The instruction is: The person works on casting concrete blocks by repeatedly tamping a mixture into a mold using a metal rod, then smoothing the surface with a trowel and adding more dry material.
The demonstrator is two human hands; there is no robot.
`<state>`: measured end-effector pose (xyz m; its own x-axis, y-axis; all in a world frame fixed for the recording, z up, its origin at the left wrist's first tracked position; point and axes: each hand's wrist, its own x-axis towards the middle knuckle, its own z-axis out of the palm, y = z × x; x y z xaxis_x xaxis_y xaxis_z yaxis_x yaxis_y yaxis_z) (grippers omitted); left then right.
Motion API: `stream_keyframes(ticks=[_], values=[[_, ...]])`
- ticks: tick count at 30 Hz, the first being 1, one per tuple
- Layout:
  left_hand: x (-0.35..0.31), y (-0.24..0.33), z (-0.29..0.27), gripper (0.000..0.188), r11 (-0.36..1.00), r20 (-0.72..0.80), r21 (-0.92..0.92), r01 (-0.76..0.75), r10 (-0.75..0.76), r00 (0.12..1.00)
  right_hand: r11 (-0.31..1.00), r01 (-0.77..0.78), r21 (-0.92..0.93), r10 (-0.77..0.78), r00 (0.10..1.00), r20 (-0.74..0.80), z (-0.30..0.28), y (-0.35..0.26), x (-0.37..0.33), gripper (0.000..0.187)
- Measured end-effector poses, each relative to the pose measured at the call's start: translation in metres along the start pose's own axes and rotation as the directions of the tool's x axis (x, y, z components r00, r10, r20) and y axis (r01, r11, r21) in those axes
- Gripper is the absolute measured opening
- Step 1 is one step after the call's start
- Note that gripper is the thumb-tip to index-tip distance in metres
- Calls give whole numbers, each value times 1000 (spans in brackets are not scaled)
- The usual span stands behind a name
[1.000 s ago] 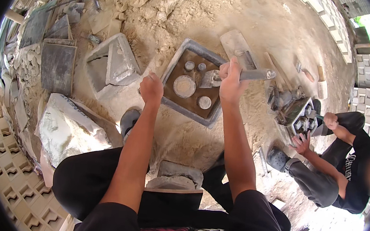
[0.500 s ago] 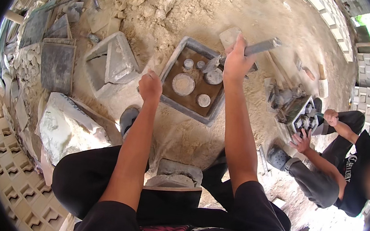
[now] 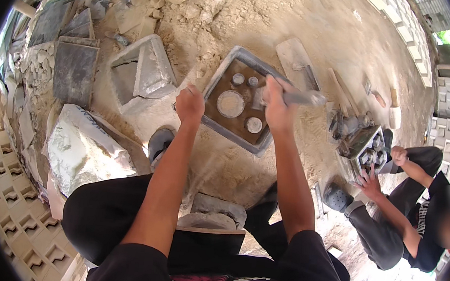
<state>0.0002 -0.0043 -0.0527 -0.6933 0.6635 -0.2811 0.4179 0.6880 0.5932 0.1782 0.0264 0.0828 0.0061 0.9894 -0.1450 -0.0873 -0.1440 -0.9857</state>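
Observation:
A square grey mould frame (image 3: 236,139) lies on the ground before me, with several round, pale-topped plugs, the largest a wide disc (image 3: 230,104), standing on its brown floor. Over its right side, my right hand (image 3: 278,106) is closed round a tool with a thick grey handle (image 3: 305,98). The tool's flat grey end (image 3: 259,98) reaches down into the frame; motion blur hides its exact kind. My left hand (image 3: 190,104) is a fist just outside the frame's left side. A small dark bit shows beside it, but what it holds, if anything, is hidden.
A second pale mould box (image 3: 158,74) stands left, near dark flat boards (image 3: 74,72) and a white sack (image 3: 86,143). Crumbled earth (image 3: 195,2) lies beyond. A flat slab (image 3: 297,61) lies far right. At right, another person's hand (image 3: 370,184) touches a smaller mould (image 3: 370,149).
My right hand has come nearer and slightly left with the tool, uncovering the slab behind. My left fist has shifted slightly right. The other person's hands have moved slightly.

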Motion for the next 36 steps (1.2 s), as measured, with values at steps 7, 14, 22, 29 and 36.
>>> stream_keyframes(ticks=[7, 14, 22, 29, 36], values=[[-4, 3, 1, 57, 999, 26, -23, 33, -33, 999, 979, 199, 53, -204, 971, 126, -11, 19, 9, 36], [-3, 3, 2, 57, 999, 22, -16, 30, -30, 999, 981, 170, -95, -137, 949, 284, -7, 29, 41, 39], [-5, 4, 0, 57, 1000, 23, -23, 17, -17, 1000, 994, 64, -84, -42, 969, 244, -11, 18, 20, 39], [-3, 1, 2, 57, 1000, 29, -13, 13, -12, 1000, 886, 272, -376, -46, 857, 513, -38, 7, 14, 39], [-4, 5, 5, 57, 1000, 26, -27, 13, -12, 1000, 965, 187, -182, -94, 902, 422, -66, 33, -3, 36]])
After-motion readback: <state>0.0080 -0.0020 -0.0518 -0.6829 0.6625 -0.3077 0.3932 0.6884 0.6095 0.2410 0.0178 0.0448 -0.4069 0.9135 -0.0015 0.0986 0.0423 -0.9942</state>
